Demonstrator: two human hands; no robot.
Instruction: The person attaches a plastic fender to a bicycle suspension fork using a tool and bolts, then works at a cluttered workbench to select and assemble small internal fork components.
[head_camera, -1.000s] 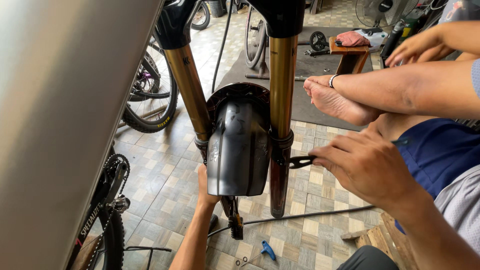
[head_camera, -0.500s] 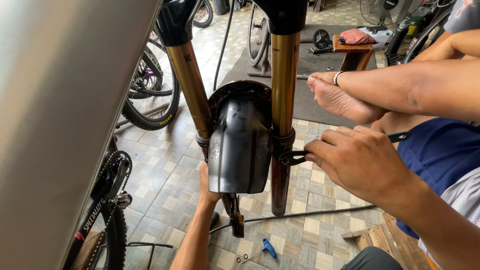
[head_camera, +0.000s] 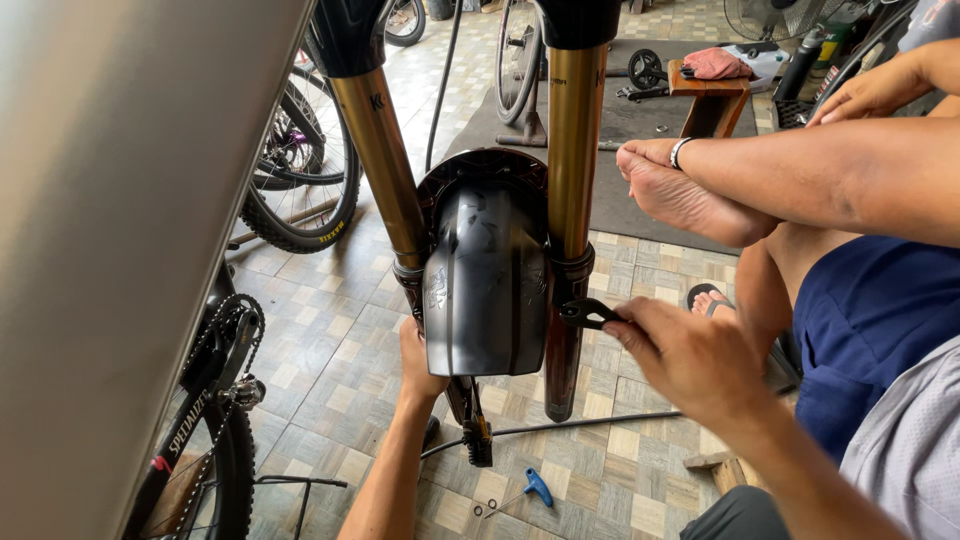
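An upside-down bicycle fork with gold legs (head_camera: 574, 150) fills the middle of the view. A glossy black mudguard (head_camera: 487, 280) sits between the legs. My left hand (head_camera: 418, 365) reaches up from below and holds the mudguard's lower left edge. My right hand (head_camera: 690, 360) grips a small black plier-like tool (head_camera: 588, 313), whose tip touches the collar of the right fork leg.
Another person sits at the right in blue shorts (head_camera: 870, 330), with a bare foot (head_camera: 680, 195) crossed close to the fork. A bicycle (head_camera: 215, 400) stands at lower left and a wheel (head_camera: 300, 190) behind it. On the tiled floor lie a blue-handled tool (head_camera: 535, 488) and a metal rod (head_camera: 590, 425).
My right hand has drawn back slightly along the tool, which stays at the right fork leg. My left hand stays under the mudguard. The view has shifted a little.
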